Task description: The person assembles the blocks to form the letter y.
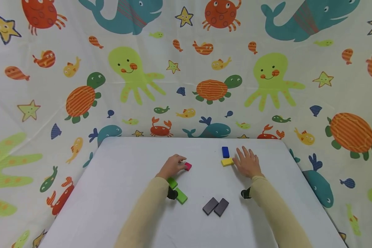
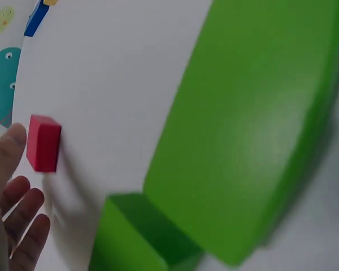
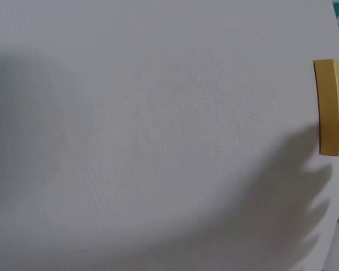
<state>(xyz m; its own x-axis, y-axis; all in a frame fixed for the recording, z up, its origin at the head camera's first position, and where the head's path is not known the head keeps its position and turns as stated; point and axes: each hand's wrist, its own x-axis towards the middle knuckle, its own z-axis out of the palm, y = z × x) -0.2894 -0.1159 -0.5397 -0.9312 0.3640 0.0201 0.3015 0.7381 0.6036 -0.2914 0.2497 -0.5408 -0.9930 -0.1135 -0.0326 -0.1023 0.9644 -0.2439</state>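
Note:
Beside a small red block is my left hand, its fingers loosely bent. In the left wrist view the index fingertip comes right up to the side of the red block, and the other fingers curve below it around nothing. My right hand has its fingers spread, with the thumb at the right end of a yellow block. Just behind the yellow block lies a blue block. The right wrist view shows the yellow block and the hand's shadow, while the hand itself is out of frame.
Two green blocks lie by the left wrist, the farther one partly hidden by the sleeve. Nearer me, two dark grey blocks sit side by side on the white table. A sea-animal curtain hangs behind the table.

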